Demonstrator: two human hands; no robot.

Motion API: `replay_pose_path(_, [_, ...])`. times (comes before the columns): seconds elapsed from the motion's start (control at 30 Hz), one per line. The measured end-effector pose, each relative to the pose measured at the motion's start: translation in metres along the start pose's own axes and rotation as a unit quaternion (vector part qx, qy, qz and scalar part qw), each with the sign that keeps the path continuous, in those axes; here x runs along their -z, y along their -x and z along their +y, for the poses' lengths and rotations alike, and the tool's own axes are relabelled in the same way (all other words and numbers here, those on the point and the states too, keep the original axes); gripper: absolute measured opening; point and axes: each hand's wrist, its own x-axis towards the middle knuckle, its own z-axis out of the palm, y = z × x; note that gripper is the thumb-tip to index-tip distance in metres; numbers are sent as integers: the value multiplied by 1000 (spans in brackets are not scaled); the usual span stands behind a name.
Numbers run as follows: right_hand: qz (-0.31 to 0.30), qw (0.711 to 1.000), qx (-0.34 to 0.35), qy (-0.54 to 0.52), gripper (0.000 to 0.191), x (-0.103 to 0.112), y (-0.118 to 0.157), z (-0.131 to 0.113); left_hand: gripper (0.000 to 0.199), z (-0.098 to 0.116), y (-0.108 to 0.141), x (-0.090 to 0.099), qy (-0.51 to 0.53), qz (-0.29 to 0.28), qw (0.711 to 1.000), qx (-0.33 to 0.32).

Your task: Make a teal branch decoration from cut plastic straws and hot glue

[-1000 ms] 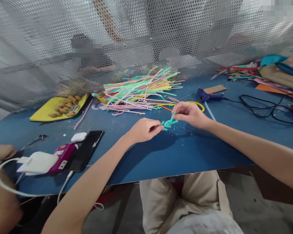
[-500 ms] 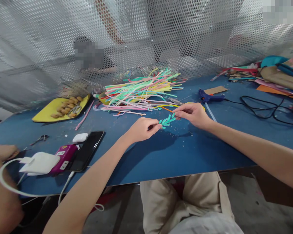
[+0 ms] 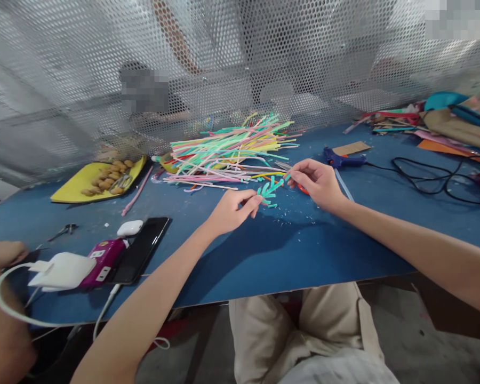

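Between my hands is a teal-green pipe cleaner sprig [image 3: 270, 189] with several short side pieces, like a leafy twig. My left hand [image 3: 237, 210] pinches its lower left end between thumb and fingers. At the upper right end, my right hand [image 3: 317, 184] is closed in a pinch on the sprig's tip. A pair of scissors with an orange handle [image 3: 303, 189] lies partly hidden behind my right hand. Just beyond is a large pile of coloured pipe cleaners [image 3: 228, 152], in pink, green, yellow and white.
A glue gun [image 3: 342, 159] with a black cord lies to the right. On the left are a yellow tray [image 3: 70, 189] holding brown nut-like pieces, a phone [image 3: 146, 250], a white earbud case [image 3: 130, 229] and a charger [image 3: 66, 269]. Another person's arm [image 3: 4, 298] rests at the left edge.
The sprig has turned to point more up and right, and its side pieces show more clearly. My right hand has shifted slightly up; the orange scissors handle now shows beside it.
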Motion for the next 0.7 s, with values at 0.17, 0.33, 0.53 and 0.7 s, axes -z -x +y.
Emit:
replay_pose_path(0.17, [17, 1000, -4, 8, 23, -4, 2, -8, 46, 7, 0, -2, -16, 45, 999, 1])
replay_pose_path(0.33, [12, 1000, -9, -11, 21, -15, 10, -18, 42, 7, 0, -7, -61, 75, 995, -10])
replay_pose_path(0.53, [6, 999, -27, -47, 26, -22, 15, -17, 44, 10, 1, -11, -57, 120, 991, -8])
replay_pose_path(0.7, [9, 997, -52, -63, 27, -24, 17, -16, 46, 14, 2, -12, -75, 134, 988, -7])
